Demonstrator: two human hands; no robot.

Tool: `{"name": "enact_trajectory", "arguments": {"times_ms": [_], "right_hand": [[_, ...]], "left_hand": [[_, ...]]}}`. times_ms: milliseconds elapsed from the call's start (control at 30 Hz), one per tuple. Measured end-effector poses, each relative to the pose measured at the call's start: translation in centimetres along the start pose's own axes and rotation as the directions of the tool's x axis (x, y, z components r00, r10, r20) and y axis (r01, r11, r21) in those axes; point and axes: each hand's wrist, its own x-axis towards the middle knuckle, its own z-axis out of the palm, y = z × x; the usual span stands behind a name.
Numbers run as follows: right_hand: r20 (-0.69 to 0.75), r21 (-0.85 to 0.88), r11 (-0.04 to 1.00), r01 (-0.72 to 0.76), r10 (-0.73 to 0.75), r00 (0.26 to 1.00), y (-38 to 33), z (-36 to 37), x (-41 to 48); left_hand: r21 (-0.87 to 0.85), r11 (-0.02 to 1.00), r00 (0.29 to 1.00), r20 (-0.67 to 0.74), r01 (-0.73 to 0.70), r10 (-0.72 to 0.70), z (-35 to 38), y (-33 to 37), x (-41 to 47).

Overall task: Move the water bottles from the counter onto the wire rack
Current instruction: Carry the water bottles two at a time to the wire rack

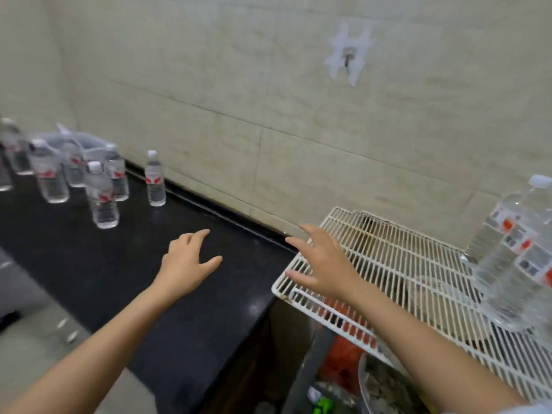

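Observation:
Several clear water bottles with white caps and red labels stand on the black counter (98, 264) at the far left; the nearest two are one bottle (102, 196) in front and another bottle (155, 179) by the wall. A white wire rack (397, 258) lies to the right of the counter, with bottles (513, 258) standing on its right end. My left hand (186, 261) hovers open over the counter's middle, holding nothing. My right hand (321, 261) is open, fingers spread, over the rack's left corner.
A tiled wall runs behind the counter and rack, with a taped hook (348, 59) on it. Below the rack sit a metal bowl (385, 386), red and green items, and clutter. A crumpled plastic wrap (74, 141) lies behind the bottles at left.

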Motion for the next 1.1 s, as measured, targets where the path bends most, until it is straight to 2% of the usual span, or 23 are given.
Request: {"name": "enact_trajectory", "arguments": {"times_ms": [133, 267, 367, 467, 567, 800, 1100], "right_hand": [[-0.007, 0.092, 0.995, 0.046, -0.046, 0.999, -6.0, 2.0, 4.3], [-0.026, 0.129, 0.978, 0.162, -0.160, 0.987, -14.1, 4.2, 7.9], [0.093, 0.197, 0.961, 0.192, -0.214, 0.972, -20.7, 7.4, 9.6], [0.266, 0.265, 0.954, 0.139, -0.211, 0.941, -27.3, 11.2, 10.2], [0.349, 0.266, 0.953, 0.141, -0.232, 0.908, -32.9, 14.5, 10.2], [0.399, 0.245, 0.913, 0.326, -0.402, 0.824, -42.5, 18.4, 12.2], [0.355, 0.384, 0.830, 0.405, -0.538, 0.765, -50.5, 21.5, 19.2]], "left_hand": [[0.025, 0.986, 0.985, -0.060, 0.164, -0.163, -4.5, -7.6, -2.6], [0.027, 0.946, 0.937, -0.146, 0.323, -0.316, -10.0, -15.0, -6.4], [0.043, 0.912, 0.895, -0.214, 0.408, -0.391, -13.9, -20.5, -9.9], [0.076, 0.869, 0.849, -0.271, 0.489, -0.454, -17.2, -25.6, -13.9], [0.102, 0.824, 0.805, -0.310, 0.557, -0.506, -19.7, -30.0, -17.7], [0.045, 0.703, 0.673, -0.340, 0.710, -0.657, -21.6, -35.7, -23.6], [0.068, 0.591, 0.574, -0.348, 0.804, -0.741, -24.1, -41.8, -23.1]]}}
